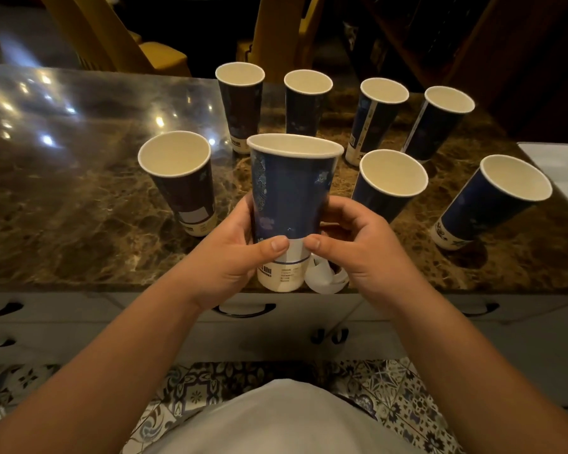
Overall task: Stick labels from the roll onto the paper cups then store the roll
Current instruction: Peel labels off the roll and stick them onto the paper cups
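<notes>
Both hands hold one cup [289,198] upright at the counter's [79,198] near edge, about midway along it. Left hand [233,253] wraps the cup's lower left side, fingers curled round behind it and the thumb lying across the front. Right hand [358,244] grips the lower right side the same way, its thumb tip pointing at the left thumb tip. Between the two thumbs, on the cup's front just above its cream base band, sits a white label [296,249]; both thumbs press on it or at its edges. Just right of the cup's base, under the right hand, curls of white strip from the roll [325,278] lie at the counter's near edge; whether the hand also holds them I cannot tell.

Seven more cups stand upright on the counter. Four form a row [345,109] along the far edge, from the middle toward the far right corner. One cup [181,178] stands left of the held one, with a pale rectangular patch low on its side. Two others stand to the right, one [391,181] near the held cup, the other [492,201] toward the right edge.

Below the near edge run grey drawers [79,319] with dark handles.
</notes>
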Action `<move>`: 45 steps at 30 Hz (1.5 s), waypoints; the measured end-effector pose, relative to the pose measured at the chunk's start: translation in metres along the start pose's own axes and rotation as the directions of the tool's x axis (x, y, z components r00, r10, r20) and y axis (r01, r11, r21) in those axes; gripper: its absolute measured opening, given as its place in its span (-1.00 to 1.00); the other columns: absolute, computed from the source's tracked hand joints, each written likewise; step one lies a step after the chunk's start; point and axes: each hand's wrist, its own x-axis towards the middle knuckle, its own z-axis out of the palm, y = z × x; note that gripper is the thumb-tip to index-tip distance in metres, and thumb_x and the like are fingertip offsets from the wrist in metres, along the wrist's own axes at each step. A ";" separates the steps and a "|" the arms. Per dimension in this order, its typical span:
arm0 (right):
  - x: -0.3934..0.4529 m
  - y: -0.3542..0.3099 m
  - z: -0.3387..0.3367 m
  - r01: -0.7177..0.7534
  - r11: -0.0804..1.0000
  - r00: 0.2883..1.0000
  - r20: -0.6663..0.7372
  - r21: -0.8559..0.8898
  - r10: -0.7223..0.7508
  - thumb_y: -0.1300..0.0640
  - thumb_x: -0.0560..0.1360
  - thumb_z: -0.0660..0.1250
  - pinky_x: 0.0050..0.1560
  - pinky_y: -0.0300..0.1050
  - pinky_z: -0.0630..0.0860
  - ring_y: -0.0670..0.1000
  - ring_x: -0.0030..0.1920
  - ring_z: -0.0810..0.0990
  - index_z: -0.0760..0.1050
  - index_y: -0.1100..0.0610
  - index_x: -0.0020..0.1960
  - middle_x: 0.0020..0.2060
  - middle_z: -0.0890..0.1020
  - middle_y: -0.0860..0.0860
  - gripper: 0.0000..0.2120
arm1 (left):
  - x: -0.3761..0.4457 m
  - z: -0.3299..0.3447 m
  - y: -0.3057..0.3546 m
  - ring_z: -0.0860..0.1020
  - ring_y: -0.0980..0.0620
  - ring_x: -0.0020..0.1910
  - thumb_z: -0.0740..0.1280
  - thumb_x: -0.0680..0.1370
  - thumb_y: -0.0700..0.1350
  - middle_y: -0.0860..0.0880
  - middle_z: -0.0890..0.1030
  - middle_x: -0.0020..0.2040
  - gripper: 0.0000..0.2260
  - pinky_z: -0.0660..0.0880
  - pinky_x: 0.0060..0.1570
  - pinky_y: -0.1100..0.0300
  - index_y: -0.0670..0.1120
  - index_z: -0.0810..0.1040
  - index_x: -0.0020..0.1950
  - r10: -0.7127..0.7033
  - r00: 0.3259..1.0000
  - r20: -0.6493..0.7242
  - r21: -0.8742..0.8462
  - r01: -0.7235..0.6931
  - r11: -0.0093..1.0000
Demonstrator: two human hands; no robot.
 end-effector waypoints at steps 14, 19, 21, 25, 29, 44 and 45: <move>0.067 0.012 0.012 0.035 0.892 0.980 -0.161 -0.451 -0.120 0.16 0.48 0.44 0.22 -0.13 0.50 -0.11 0.22 0.55 0.43 0.03 0.39 0.22 0.61 -0.07 -0.51 | 0.061 -0.019 -0.019 0.50 0.10 0.28 0.49 0.44 -0.19 0.04 0.55 0.29 -0.47 0.50 0.24 0.09 0.00 0.43 0.38 0.201 0.900 -0.386 0.490 0.016 0.872; 0.075 0.019 0.013 -0.012 0.846 0.990 -0.124 -0.532 -0.064 0.20 0.51 0.39 0.11 -0.24 0.42 0.00 0.28 0.52 0.38 0.08 0.41 0.27 0.58 0.01 -0.51 | 0.069 -0.025 -0.039 0.52 0.11 0.26 0.51 0.43 -0.17 0.03 0.59 0.27 -0.47 0.50 0.26 0.04 -0.04 0.46 0.37 0.251 0.880 -0.403 0.566 0.024 0.824; 0.077 0.020 0.013 -0.023 0.842 0.991 -0.124 -0.540 -0.052 0.19 0.51 0.39 0.11 -0.24 0.42 0.00 0.29 0.52 0.37 0.08 0.42 0.28 0.57 0.01 -0.50 | 0.070 -0.028 -0.044 0.52 0.10 0.28 0.50 0.43 -0.16 0.03 0.58 0.29 -0.45 0.49 0.27 0.04 -0.04 0.44 0.40 0.258 0.879 -0.400 0.576 0.021 0.818; 0.080 0.021 0.012 -0.049 0.837 0.993 -0.113 -0.545 -0.016 0.18 0.52 0.38 0.09 -0.23 0.42 0.01 0.30 0.51 0.35 0.09 0.44 0.30 0.56 0.01 -0.49 | 0.075 -0.032 -0.047 0.51 0.07 0.29 0.48 0.46 -0.11 0.01 0.55 0.32 -0.45 0.49 0.28 0.01 -0.03 0.42 0.42 0.250 0.889 -0.384 0.601 0.035 0.799; 0.076 0.020 0.012 -0.101 0.810 0.992 -0.119 -0.577 0.039 0.12 0.53 0.38 0.25 -0.05 0.47 0.04 0.35 0.48 0.26 0.06 0.49 0.36 0.50 0.02 -0.42 | 0.070 -0.027 -0.050 0.46 0.08 0.34 0.45 0.47 -0.03 0.04 0.50 0.38 -0.42 0.47 0.30 0.05 0.02 0.36 0.47 0.213 0.886 -0.412 0.567 0.066 0.821; -0.007 0.058 -0.023 0.290 0.443 0.954 0.218 -0.848 -0.205 0.05 0.46 0.43 0.37 -0.03 0.35 0.01 0.40 0.30 0.58 0.04 0.03 0.35 0.48 -0.02 -0.83 | 0.026 0.009 -0.072 0.27 0.06 0.38 0.42 0.50 -0.06 0.03 0.38 0.37 -0.77 0.32 0.35 0.07 0.03 0.62 0.16 0.258 0.957 0.130 0.844 -0.244 0.479; -0.007 0.061 -0.025 0.282 0.479 0.956 0.200 -0.831 -0.215 0.05 0.45 0.44 0.36 -0.07 0.32 0.01 0.39 0.31 0.58 0.05 -0.03 0.33 0.50 -0.03 -0.87 | 0.027 0.009 -0.071 0.29 0.06 0.36 0.43 0.50 -0.07 0.03 0.41 0.35 -0.81 0.32 0.33 0.08 0.03 0.63 0.10 0.264 0.955 0.133 0.839 -0.251 0.483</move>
